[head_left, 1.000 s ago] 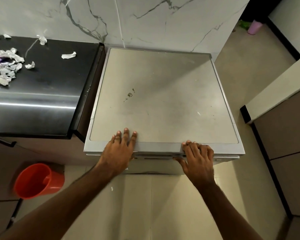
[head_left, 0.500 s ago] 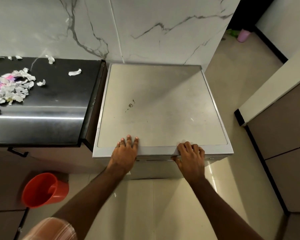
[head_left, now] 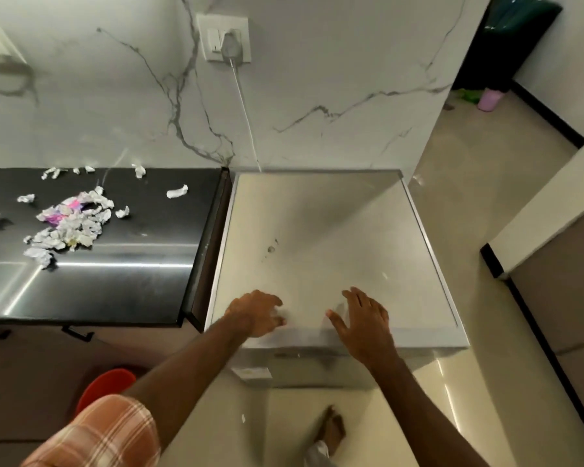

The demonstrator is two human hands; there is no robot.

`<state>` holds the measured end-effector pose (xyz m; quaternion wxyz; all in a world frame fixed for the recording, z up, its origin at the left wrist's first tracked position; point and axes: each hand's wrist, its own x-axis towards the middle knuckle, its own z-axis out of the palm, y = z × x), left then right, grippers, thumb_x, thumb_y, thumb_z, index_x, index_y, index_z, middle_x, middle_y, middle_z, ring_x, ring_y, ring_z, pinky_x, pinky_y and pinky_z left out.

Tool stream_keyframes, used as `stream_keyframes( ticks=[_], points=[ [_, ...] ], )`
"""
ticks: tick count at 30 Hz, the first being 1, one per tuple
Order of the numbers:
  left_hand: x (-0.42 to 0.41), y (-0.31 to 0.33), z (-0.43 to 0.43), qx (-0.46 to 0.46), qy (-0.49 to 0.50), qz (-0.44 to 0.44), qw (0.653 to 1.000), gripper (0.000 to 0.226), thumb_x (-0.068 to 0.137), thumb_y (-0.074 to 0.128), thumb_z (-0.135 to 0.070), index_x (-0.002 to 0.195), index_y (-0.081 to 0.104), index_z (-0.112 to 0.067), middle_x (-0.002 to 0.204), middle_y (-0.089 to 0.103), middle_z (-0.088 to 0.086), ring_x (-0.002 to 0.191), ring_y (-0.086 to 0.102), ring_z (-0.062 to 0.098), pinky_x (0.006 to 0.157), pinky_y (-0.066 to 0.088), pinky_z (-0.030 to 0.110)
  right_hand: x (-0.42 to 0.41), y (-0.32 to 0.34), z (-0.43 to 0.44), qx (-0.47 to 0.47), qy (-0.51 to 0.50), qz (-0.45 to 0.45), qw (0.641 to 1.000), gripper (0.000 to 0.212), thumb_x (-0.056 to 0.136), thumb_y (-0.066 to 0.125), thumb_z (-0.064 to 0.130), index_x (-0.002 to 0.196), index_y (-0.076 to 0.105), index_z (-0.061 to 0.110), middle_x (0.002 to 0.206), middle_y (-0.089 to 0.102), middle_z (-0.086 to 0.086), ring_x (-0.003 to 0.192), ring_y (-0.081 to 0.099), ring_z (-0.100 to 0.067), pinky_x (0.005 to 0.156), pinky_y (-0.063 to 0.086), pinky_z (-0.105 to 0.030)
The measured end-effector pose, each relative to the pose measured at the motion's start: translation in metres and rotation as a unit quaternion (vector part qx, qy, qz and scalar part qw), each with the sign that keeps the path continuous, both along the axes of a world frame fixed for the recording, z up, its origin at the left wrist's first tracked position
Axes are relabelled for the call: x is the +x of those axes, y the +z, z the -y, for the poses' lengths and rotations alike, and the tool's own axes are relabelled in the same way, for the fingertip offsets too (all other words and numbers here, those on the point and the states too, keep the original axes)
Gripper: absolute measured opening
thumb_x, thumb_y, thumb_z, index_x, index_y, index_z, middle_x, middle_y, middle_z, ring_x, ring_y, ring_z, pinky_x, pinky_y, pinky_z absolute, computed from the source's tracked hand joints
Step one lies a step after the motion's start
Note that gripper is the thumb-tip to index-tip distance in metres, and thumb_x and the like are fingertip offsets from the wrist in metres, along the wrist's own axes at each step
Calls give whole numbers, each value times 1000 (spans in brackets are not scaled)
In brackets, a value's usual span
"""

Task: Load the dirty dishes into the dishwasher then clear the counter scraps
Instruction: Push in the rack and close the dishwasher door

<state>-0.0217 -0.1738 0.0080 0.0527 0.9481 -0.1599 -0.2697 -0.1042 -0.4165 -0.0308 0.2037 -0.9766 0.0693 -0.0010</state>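
A grey freestanding dishwasher (head_left: 327,237) stands against the marble wall, its door shut and its flat top bare. My left hand (head_left: 255,313) hovers over the top's front edge, fingers loosely curled and holding nothing. Beside it, my right hand (head_left: 363,323) is spread open above the same edge, also holding nothing. To the left, crumpled paper scraps (head_left: 70,222) with a pink piece lie in a heap on the black counter (head_left: 122,274). More loose scraps (head_left: 177,191) are scattered toward the wall.
A red bucket (head_left: 105,387) sits on the floor below the counter, half hidden by my left arm. A white cable (head_left: 245,116) runs from a wall socket down behind the dishwasher. My foot (head_left: 331,429) is on the tiled floor. A cabinet (head_left: 553,274) stands at right.
Both hands have lifted off the dishwasher's front edge and now hover over its top. The view has pulled back and tilted up, showing the wall socket.
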Motion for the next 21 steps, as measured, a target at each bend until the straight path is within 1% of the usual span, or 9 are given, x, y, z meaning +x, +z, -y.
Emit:
stream_keyframes(
  ticks=[2,4,7,9,11,13,14,17,21],
  points=[
    [22,12,-3,-28,35,-19,999,62,88,58,-67,139,55,-32,142,58,-5,128,56,20,108,45,43,25,10,-5,23,14,-16,1000,62,100,53,55,152,43,22,161,41,-3,147,40,-24,121,28,-42],
    [54,30,-6,-37,60,-5,998,61,90,59,-64,141,54,-32,145,55,-4,130,55,19,110,44,41,60,26,-7,40,37,-18,998,62,102,52,52,155,38,22,164,36,-4,151,33,-23,123,24,-41],
    [105,60,-10,-53,68,61,994,61,94,61,-55,146,50,-25,153,47,-1,137,47,19,115,37,36,116,55,-7,41,73,22,996,61,103,51,49,156,37,21,166,33,-5,152,31,-24,123,23,-43],
    [136,83,-13,-58,67,105,991,65,95,61,-52,150,44,-22,160,37,2,145,37,21,119,32,38,151,77,-9,36,85,48,995,61,103,52,48,156,38,21,165,33,-5,152,32,-24,122,23,-43],
    [167,104,-14,-58,79,136,986,69,94,62,-51,153,39,-24,166,24,3,148,33,26,118,34,45,182,100,-11,43,91,69,992,62,102,54,47,155,38,20,165,34,-6,151,32,-25,122,23,-43],
    [201,123,-16,-58,84,169,980,73,92,65,-51,154,36,-25,168,15,3,147,36,31,115,38,50,210,121,-15,46,101,89,990,64,101,55,47,156,37,20,165,33,-6,152,31,-25,122,22,-44],
    [218,130,-18,-62,84,182,978,74,91,67,-50,154,36,-25,168,12,4,146,35,32,114,39,51,223,130,-16,43,107,96,989,64,101,55,47,156,37,19,165,33,-6,152,31,-26,123,22,-45],
    [267,154,-26,-63,82,205,973,79,88,68,-53,154,36,-22,170,-1,6,150,27,34,118,35,49,254,153,-23,34,121,113,986,66,101,55,48,157,34,19,167,29,-7,154,27,-27,124,23,-49],
    [318,192,-34,-50,78,235,967,87,91,71,-41,159,22,-19,166,-23,12,143,38,41,112,43,50,286,179,-33,34,123,137,982,68,102,55,47,160,30,20,170,23,-6,157,18,-25,127,18,-49]
  ],
)
